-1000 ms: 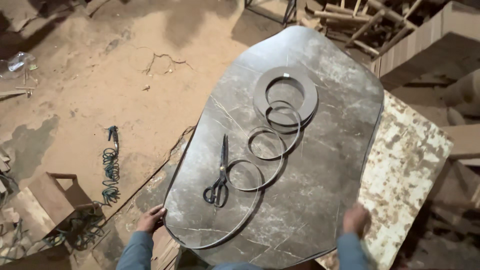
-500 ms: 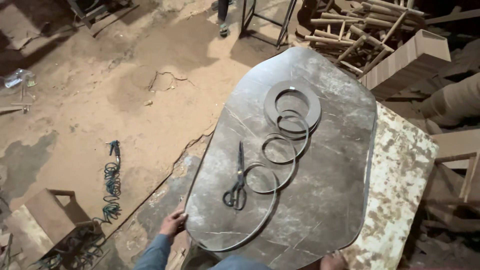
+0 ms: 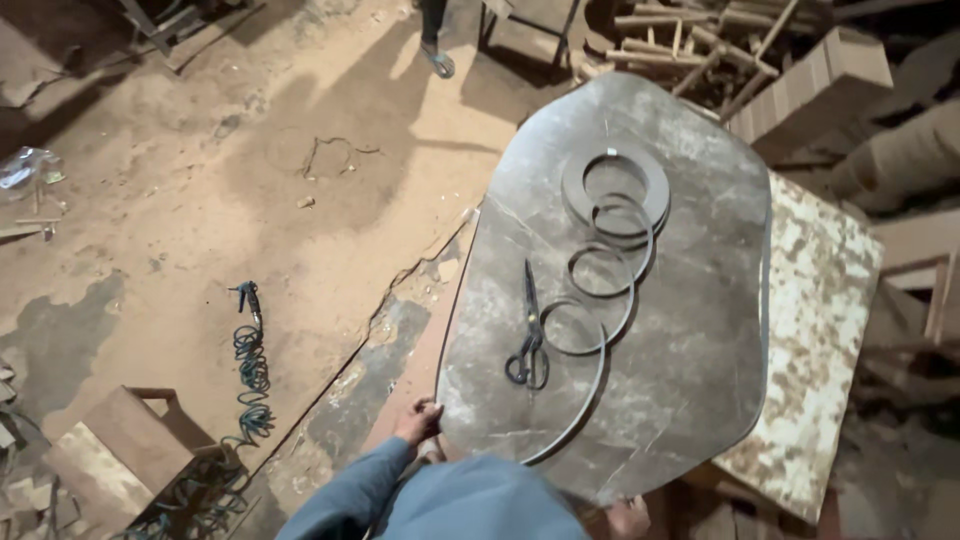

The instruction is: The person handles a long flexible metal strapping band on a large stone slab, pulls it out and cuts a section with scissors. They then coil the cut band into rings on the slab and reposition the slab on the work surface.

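On the rusty worktable (image 3: 830,330), in the head view, you are steadying a large grey rounded sheet (image 3: 690,330) that overhangs the table's near edge, which is likely why both your hands are at its near rim. Your left hand (image 3: 418,420) is curling its fingers over the sheet's lower-left edge, thumb on top, closed on the rim, with the blue sleeve (image 3: 350,495) bending in from below. Your right hand (image 3: 628,517) is showing only partly at the bottom edge, touching or just beside the sheet's near rim; I cannot tell how far it is closed. Lying flat on the sheet are black scissors (image 3: 527,335), a wide flat ring (image 3: 615,187) and thin rings (image 3: 600,270) overlapping in a row, resting where the surface is carrying them. A coiled hose (image 3: 250,370) is lying on the dirt floor (image 3: 200,200).
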